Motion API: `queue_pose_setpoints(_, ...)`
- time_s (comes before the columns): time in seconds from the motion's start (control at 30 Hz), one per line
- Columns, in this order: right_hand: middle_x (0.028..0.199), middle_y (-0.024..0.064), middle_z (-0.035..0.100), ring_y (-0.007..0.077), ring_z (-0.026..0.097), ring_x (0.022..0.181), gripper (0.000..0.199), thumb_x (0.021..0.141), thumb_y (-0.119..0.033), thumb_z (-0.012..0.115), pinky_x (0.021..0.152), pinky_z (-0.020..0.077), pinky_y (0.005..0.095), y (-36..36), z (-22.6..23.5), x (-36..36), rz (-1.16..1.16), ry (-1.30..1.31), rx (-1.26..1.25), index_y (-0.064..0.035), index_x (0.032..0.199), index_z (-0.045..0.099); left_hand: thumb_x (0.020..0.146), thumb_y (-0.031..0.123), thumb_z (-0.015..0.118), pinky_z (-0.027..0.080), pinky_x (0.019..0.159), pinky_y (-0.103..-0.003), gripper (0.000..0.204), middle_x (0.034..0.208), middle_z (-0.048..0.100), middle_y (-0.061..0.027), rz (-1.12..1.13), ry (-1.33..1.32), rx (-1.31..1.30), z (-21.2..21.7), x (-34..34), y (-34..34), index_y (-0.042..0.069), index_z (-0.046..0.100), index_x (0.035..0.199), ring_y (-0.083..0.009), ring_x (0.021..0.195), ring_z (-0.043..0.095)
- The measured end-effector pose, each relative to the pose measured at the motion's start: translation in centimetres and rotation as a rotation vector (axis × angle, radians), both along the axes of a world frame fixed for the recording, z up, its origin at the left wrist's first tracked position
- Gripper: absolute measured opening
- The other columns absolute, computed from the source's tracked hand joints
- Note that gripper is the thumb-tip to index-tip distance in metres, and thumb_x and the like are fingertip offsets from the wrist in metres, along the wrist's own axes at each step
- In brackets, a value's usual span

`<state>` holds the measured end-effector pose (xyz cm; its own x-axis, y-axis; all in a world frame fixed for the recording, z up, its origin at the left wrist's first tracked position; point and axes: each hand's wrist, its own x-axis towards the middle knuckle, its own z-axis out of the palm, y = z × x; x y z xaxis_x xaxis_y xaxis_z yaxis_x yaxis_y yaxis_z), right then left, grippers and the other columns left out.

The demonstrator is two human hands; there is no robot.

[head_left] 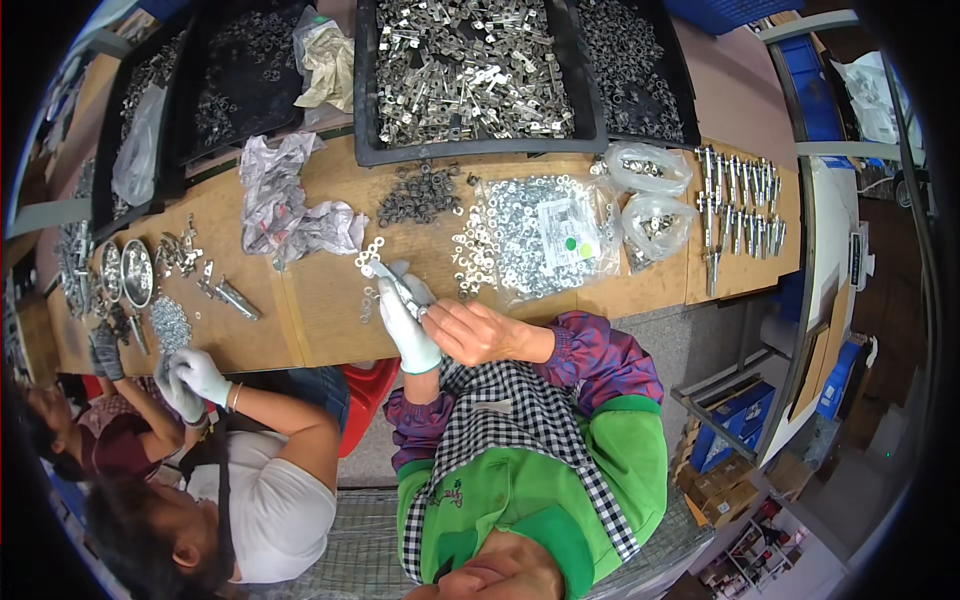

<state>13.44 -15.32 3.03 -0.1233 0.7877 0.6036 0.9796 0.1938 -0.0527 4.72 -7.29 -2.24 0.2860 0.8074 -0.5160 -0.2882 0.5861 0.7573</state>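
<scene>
Paper (270,205) is crumpled at left; above the table (330,320), a slim metal part (404,293) is gripped by the gloved left hand (409,335) and touched by the bare right hand (470,331), whose hold cannot be told; washers (515,230) are bagged rightward.

Metal piece (405,294) in left hand (410,332): partly concealed. Right hand (474,331): grip indistinct. Large black tray (480,152): cut off at upper edge. White label (556,222): print too small.

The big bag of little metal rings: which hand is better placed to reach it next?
Probably the right hand: it's nearer the bag. The gloved left hand is farther off, on the other side.
</scene>
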Motion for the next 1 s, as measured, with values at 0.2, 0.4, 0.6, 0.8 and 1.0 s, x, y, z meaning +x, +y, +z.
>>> queue_pose_setpoints(0.2,0.090,0.0101,0.063,0.0190,0.063,0.081,0.025,0.073,-0.014,0.060,0.062,0.0402,0.0241,0.0,-0.2,-0.1,0.014,-0.013,-0.017,0.0031,0.091,0.063,0.099,0.036,0.038,0.029,0.050,-0.022,0.040,0.066,0.040,0.0043,0.011,-0.053,-0.044,0.6,0.2,0.4,0.000,0.051,0.111,-0.0057,0.056,0.036)
queue_pose_setpoints(0.4,0.091,0.0054,0.064,0.0141,0.062,0.077,0.026,0.072,-0.011,0.063,0.060,0.0359,0.0248,-0.1,-0.3,-0.2,0.005,0.420,-0.094,-0.0035,0.096,0.066,0.099,0.040,0.038,0.031,0.051,-0.023,0.044,0.066,0.042,0.0039,-0.096,-0.149,0.015,-1.2,-0.9,0.8,0.001,0.051,0.111,-0.0068,0.056,0.038)
queue_pose_setpoints(0.6,0.093,0.0033,0.063,0.0127,0.062,0.077,0.026,0.076,-0.014,0.069,0.060,0.0372,0.0258,0.8,0.5,0.0,-0.055,0.611,-0.178,-0.0070,0.100,0.066,0.099,0.044,0.038,0.036,0.060,-0.023,0.046,0.081,0.049,0.0006,-0.004,-0.083,-0.084,1.1,0.0,0.8,0.003,0.053,0.112,-0.0089,0.068,0.044)
queue_pose_setpoints(0.8,0.095,0.0044,0.062,0.0188,0.062,0.081,0.030,0.077,-0.021,0.071,0.064,0.0453,0.0301,1.0,-0.4,-0.3,-0.029,0.734,-0.221,-0.0064,0.103,0.065,0.098,0.045,0.040,0.041,0.067,-0.025,0.046,0.089,0.052,-0.0008,0.072,-0.048,-0.095,1.8,0.3,0.9,0.004,0.053,0.114,-0.0103,0.076,0.049)
queue_pose_setpoints(1.0,0.098,0.0074,0.062,0.0232,0.062,0.084,0.032,0.077,-0.019,0.071,0.067,0.0494,0.0328,1.5,-1.6,-0.3,0.022,0.780,-0.227,-0.0047,0.105,0.063,0.098,0.044,0.041,0.043,0.075,-0.024,0.049,0.108,0.055,-0.0026,-0.159,-0.319,-0.093,-1.8,-1.8,1.7,0.006,0.047,0.129,-0.0109,0.084,0.051)
